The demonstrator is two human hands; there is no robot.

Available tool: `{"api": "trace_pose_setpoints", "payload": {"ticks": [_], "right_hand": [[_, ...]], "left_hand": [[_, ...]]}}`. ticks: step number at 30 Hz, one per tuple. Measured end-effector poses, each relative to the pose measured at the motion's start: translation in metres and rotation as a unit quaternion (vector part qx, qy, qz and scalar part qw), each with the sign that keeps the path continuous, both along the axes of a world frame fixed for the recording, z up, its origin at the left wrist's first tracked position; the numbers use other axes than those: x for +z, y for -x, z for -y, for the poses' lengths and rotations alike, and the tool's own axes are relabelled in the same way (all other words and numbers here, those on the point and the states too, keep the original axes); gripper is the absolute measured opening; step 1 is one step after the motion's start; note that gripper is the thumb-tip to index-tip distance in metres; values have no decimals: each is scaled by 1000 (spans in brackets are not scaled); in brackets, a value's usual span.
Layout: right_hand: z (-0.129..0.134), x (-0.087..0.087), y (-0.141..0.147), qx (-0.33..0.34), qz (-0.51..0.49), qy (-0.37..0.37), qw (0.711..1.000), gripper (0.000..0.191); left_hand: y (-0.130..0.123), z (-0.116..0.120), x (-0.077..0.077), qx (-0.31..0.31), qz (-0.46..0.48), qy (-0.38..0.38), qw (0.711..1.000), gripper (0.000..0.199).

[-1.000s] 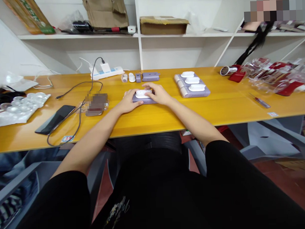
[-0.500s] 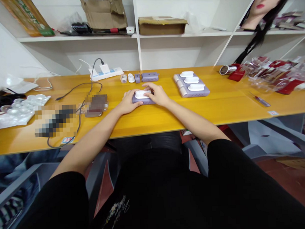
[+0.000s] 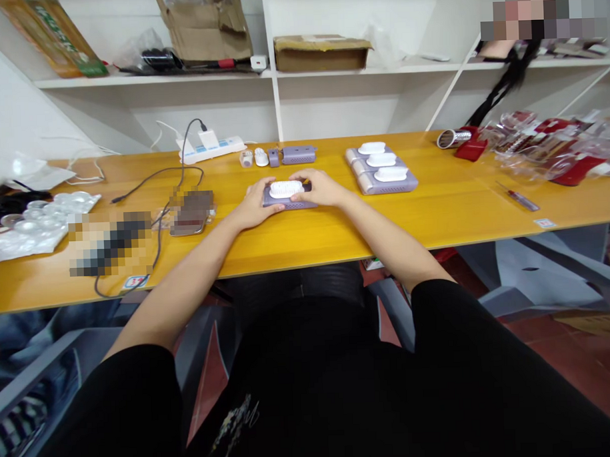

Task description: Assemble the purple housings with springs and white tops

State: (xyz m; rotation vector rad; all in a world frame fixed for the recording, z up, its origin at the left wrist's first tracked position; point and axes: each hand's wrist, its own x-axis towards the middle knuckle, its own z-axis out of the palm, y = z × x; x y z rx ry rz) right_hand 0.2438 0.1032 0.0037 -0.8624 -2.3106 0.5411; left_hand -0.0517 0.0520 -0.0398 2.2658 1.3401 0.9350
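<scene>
A flat purple box (image 3: 304, 204) with small holes along its front side lies on the table before me. On its top sits a white oval ribbed piece (image 3: 286, 189). My left hand (image 3: 258, 205) is wrapped round the box's left end, thumb along the front. My right hand (image 3: 317, 187) grips the right end, its thumb at the front edge near the white piece and its fingers arched over the back. A dark patch shows on the box top under the right fingers. To the right, three similar purple boxes (image 3: 401, 185) stand side by side, each bearing a white oval piece (image 3: 390, 175).
Behind my hands sit another purple box (image 3: 298, 155) and small white and purple parts (image 3: 261, 157). A power strip (image 3: 215, 150) with cables, a brown slab (image 3: 192, 214) and clear bubbled plastic (image 3: 54, 214) lie left. A screwdriver-like tool (image 3: 523, 199) and red-and-clear packages (image 3: 557, 146) lie right.
My right hand has shifted slightly right, its raised index finger now lowered over the box. More of the white piece and a dark patch on the box top show. My left hand stays put.
</scene>
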Motion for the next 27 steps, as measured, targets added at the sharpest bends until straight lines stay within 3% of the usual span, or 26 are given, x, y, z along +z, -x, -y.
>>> {"api": "trace_pose_setpoints", "payload": {"ticks": [3,9,16,18,23,27], "right_hand": [[2,2,1,-28,6,-3,1000,50],[1,0,3,-58,9,12,998,46],[5,-1,1,3,7,2,1000,72],[8,4,0,26,20,-22,999,77],[16,27,-7,80,90,-17,993,63],[19,44,-20,65,132,5,989,51]], "left_hand": [[0,0,0,1,-1,5,1000,103],[0,-1,-1,2,2,6,1000,106],[2,0,-2,-20,23,-1,1000,114],[2,0,-2,-40,33,1,999,119],[0,6,-1,-105,67,41,991,133],[-1,9,3,-122,79,66,987,123]]}}
